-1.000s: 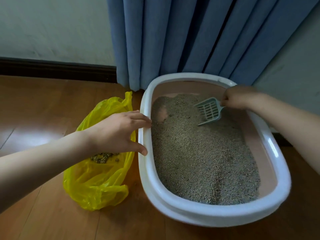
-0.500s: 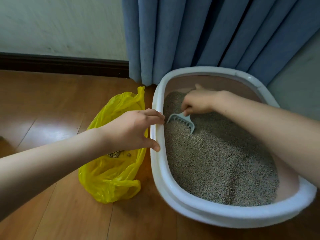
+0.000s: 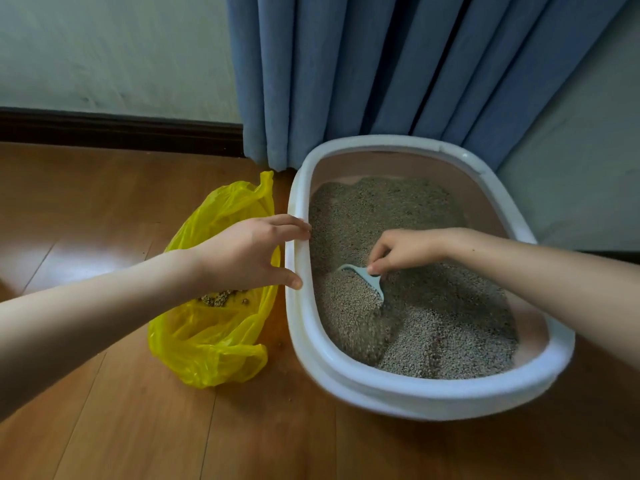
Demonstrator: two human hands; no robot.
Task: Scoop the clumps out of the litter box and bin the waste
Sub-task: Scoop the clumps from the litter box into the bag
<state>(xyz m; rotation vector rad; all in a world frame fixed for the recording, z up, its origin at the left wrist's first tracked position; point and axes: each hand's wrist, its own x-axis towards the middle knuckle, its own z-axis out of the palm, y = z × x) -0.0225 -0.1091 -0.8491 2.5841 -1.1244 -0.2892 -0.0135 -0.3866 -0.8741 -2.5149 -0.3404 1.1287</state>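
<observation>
1. The litter box (image 3: 346, 370), an oval tub with a white rim and pinkish inner walls, sits on the wooden floor (image 3: 104, 427) at about 3 o'clock from the picture's centre.
2. Grey-brown litter (image 3: 450, 334) fills the box, heaped unevenly with a furrow running toward 6 o'clock.
3. The right hand (image 3: 401, 249) reaches in from 3 o'clock, its fingers curled down and pinching the handle end of the scoop (image 3: 367, 277).
4. The scoop is pale blue-green; its blade is sunk in the litter near the box's middle, so only its upper edge and back show.
5. The left hand (image 3: 247, 252) comes in from 9 o'clock and rests on the box's left rim, fingers stretched over the top edge and thumb pressed against the outer wall, spread rather than clenched.
6. A yellow plastic bag (image 3: 207, 341) lies on the floor at 9 o'clock of the box, just beside it, partly under the left hand.
7. Inside the bag's open mouth lie brownish clumps (image 3: 221, 299).
8. A blue curtain (image 3: 381, 71) hangs at 12 o'clock behind the box, with a dark skirting board (image 3: 104, 128) along the wall at 10 o'clock.
</observation>
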